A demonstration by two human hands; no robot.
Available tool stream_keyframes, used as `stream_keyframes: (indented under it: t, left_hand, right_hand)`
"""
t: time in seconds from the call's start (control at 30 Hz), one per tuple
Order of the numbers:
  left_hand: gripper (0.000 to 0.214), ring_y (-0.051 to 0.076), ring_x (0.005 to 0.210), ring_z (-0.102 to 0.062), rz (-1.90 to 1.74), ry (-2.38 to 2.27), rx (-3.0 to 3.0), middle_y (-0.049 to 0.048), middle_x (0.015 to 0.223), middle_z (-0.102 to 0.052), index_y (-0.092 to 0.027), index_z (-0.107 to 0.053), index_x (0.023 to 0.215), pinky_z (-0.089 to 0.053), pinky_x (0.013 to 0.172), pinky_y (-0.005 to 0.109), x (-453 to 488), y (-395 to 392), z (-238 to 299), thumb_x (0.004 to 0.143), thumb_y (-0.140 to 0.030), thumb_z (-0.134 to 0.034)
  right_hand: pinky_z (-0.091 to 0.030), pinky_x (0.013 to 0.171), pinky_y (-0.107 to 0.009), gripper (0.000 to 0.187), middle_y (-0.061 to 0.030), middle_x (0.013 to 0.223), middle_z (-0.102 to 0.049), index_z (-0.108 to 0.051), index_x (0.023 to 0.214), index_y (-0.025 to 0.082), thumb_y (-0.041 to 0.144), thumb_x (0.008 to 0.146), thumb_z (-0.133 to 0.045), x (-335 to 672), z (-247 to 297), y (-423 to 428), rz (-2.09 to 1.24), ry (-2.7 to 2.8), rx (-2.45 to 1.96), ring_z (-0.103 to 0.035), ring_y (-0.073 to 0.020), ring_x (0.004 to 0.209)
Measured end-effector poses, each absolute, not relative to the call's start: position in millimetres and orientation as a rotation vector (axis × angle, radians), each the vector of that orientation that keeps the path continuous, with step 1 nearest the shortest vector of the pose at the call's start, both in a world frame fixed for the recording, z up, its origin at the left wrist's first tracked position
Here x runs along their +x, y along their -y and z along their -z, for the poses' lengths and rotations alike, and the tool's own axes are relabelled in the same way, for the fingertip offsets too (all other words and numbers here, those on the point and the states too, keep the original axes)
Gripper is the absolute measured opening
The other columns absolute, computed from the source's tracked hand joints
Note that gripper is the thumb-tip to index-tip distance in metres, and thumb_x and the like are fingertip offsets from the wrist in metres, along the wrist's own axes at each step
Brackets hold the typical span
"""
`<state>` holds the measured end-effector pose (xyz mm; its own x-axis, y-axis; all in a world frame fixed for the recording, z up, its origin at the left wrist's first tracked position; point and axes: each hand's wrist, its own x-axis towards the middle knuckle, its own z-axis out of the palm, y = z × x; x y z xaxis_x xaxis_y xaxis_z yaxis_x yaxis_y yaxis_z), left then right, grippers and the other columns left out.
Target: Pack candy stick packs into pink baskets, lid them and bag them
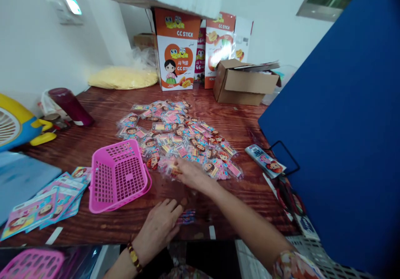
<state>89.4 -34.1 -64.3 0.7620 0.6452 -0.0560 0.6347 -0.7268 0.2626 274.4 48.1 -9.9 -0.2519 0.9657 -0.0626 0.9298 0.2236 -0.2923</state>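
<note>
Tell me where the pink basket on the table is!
In the head view, the pink basket lies tilted on the wooden table, left of the pile of packets and just beyond the left hand, with flat cards on its left.

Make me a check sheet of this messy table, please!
Surface: wooden table, crowded.
Job's things: spread pile of packets; a few small packs at the near edge.
Clutter: pink basket, cards, bottle, fan, boxes.
Hands: right hand on the pile, blurred; left hand flat, fingertips at the small packs.
Cables: nothing seen.
Surroundings: white wall, blue board.
</note>
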Motion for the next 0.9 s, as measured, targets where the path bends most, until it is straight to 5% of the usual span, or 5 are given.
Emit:
stream_keyframes:
  t: [0.07,0.2,0.3,0.6,0.9]
  left_hand:
    - [0.040,0.024,0.103,-0.053,-0.045,-0.993,2.678,0.0051,0.109,-0.058,-0.025,-0.050,0.123,-0.046,0.091,0.040,89.5,33.6,63.1,0.086,-0.013,-0.054]
    - [0.040,0.024,0.104,-0.052,-0.042,-0.967,2.647,0.0049,0.111,-0.059,-0.025,-0.051,0.123,-0.046,0.092,0.040,89.5,33.6,60.7,0.085,-0.013,-0.054]
    - [0.035,0.023,0.103,-0.053,-0.052,-0.983,2.629,0.0052,0.111,-0.059,-0.024,-0.053,0.117,-0.046,0.091,0.038,89.7,33.5,60.3,0.084,-0.012,-0.054]
    - [0.035,0.022,0.103,-0.056,-0.142,-0.964,2.682,0.0047,0.110,-0.062,-0.026,-0.055,0.116,-0.046,0.095,0.039,84.9,31.1,78.3,0.086,-0.010,-0.049]
    - [0.031,0.022,0.100,-0.061,-0.277,-0.899,2.773,0.0052,0.109,-0.065,-0.026,-0.058,0.113,-0.052,0.091,0.036,81.0,25.1,89.8,0.085,-0.013,-0.052]
  right_hand:
    - [-0.044,0.075,-0.029,0.045,-0.0056,0.102,-0.069,-0.056,0.120,0.020,0.031,0.077,-0.067,305.9,-2.4,-60.5,-0.575,2.187,-1.922,-0.063,-0.0231,0.091]
    - [-0.039,0.062,-0.024,0.017,0.0026,0.070,-0.061,-0.063,0.086,0.019,0.027,0.072,-0.065,382.9,-23.1,-76.7,-0.629,1.970,-2.000,-0.057,-0.0164,0.069]
    - [-0.038,0.059,-0.024,0.015,0.0043,0.062,-0.055,-0.060,0.076,0.018,0.032,0.071,-0.063,427.2,-26.5,-69.6,-0.708,1.812,-1.925,-0.050,-0.0139,0.061]
    - [-0.043,0.064,-0.026,0.040,-0.0007,0.078,-0.064,-0.061,0.085,0.017,0.039,0.055,-0.074,511.8,-22.1,-28.8,-0.660,1.182,-1.789,-0.054,-0.0144,0.067]
    - [-0.048,0.064,-0.026,0.037,-0.0014,0.076,-0.068,-0.065,0.085,0.015,0.036,0.057,-0.076,498.3,-3.3,-10.6,-1.016,1.181,-1.871,-0.059,-0.0156,0.068]
